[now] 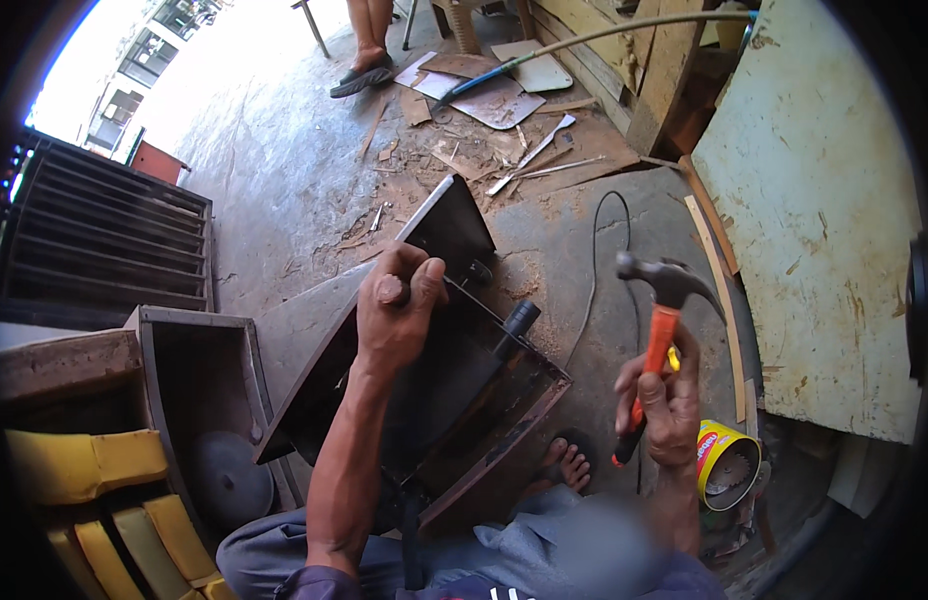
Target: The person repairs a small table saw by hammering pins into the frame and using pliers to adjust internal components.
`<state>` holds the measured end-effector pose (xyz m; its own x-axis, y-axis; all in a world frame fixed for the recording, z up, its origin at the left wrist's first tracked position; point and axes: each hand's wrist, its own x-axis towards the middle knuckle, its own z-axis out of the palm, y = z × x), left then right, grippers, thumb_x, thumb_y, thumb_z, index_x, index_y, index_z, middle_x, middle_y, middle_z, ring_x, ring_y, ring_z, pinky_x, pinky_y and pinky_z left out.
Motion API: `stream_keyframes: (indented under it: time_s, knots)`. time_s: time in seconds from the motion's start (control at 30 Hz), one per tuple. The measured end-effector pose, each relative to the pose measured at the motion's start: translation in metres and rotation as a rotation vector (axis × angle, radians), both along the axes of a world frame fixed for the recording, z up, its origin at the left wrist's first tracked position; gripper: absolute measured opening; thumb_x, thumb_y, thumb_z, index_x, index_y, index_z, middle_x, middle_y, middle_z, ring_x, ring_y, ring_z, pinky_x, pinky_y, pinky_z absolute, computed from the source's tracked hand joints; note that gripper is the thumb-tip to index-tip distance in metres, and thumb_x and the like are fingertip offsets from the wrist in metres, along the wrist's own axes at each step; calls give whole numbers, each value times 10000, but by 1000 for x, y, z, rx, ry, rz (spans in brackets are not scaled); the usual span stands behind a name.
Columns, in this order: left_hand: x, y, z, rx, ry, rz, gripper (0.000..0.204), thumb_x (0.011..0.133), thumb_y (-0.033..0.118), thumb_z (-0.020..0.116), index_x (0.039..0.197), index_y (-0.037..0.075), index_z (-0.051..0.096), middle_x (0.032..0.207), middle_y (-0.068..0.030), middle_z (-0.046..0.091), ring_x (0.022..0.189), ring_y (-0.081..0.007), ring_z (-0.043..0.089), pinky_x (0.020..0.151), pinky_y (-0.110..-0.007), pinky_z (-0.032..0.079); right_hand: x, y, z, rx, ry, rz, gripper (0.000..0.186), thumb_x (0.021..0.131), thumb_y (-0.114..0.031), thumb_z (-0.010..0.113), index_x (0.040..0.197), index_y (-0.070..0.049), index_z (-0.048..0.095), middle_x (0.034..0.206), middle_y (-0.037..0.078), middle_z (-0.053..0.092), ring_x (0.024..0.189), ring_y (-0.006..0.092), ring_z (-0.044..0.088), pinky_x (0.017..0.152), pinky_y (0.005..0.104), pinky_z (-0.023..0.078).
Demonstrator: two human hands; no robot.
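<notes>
My left hand (399, 305) grips a short rod-like piece (392, 290) with a round end, held over a dark open box-like frame (454, 390); the piece's far end is hidden. A dark flat panel (469, 225) with a pale edge stands at the frame's back, and a black cylinder (522, 320) sits on its right side. My right hand (659, 400) holds a claw hammer (659, 300) with an orange and black handle upright, right of the frame.
At left are yellow padded pieces (84, 455), a metal bin (199, 330) and a slatted grille (104, 230). A yellow can (724, 465) and pale board (824, 200) are at right. Scraps (504, 90), a cable (596, 260) and another person's legs (369, 40) are beyond.
</notes>
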<state>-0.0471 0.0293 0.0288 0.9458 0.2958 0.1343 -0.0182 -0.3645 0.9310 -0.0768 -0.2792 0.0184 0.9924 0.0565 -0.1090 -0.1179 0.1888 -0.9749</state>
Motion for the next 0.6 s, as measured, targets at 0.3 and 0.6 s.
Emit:
stream_keyframes:
  time_s: [0.3, 0.6]
  knots:
    - [12, -2, -15, 230, -286, -56, 184, 874, 152, 711, 886, 13, 591, 1111, -148, 643, 1097, -325, 580, 958, -415, 445, 26, 65, 88, -800, -810, 573, 498, 1000, -159, 584, 1441, -10, 407, 892, 242, 696, 693, 397, 700, 613, 446, 553]
    - [-2, 1, -15, 139, -242, -88, 219, 936, 238, 699, 942, 28, 635, 1266, -189, 622, 1208, -341, 561, 1045, -443, 415, 10, 55, 170, -480, -363, 383, 312, 1051, -286, 517, 1261, -56, 524, 744, 75, 563, 536, 188, 524, 472, 366, 463]
